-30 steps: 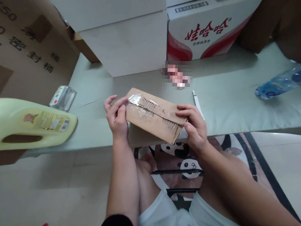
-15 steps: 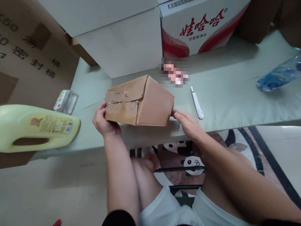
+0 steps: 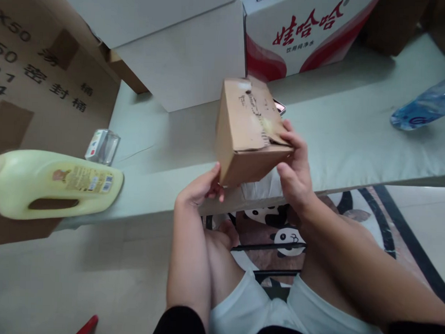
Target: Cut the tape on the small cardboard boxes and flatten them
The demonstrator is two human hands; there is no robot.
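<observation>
A small brown cardboard box [image 3: 245, 133] is held tilted above the near edge of the covered table. Its upper side shows a torn, ragged seam. My left hand [image 3: 203, 186] touches the lower left corner, with its thumb against the side and its other fingers partly under the box. My right hand [image 3: 297, 165] grips the right end, fingers on the top edge and thumb below. Behind the box a small shiny pink item [image 3: 279, 107] is mostly hidden. The white cutter is not visible.
A yellow-green jug [image 3: 57, 185] and a clear container [image 3: 102, 146] stand left. White boxes [image 3: 189, 63] and a red-and-white carton [image 3: 300, 38] line the back. A blue bottle [image 3: 425, 106] lies right. The table [image 3: 348, 132] has a pale cover.
The box has been turned, so its torn seam now runs away from me. My left hand has moved right to a lower corner, and my right hand has moved up onto the right end.
</observation>
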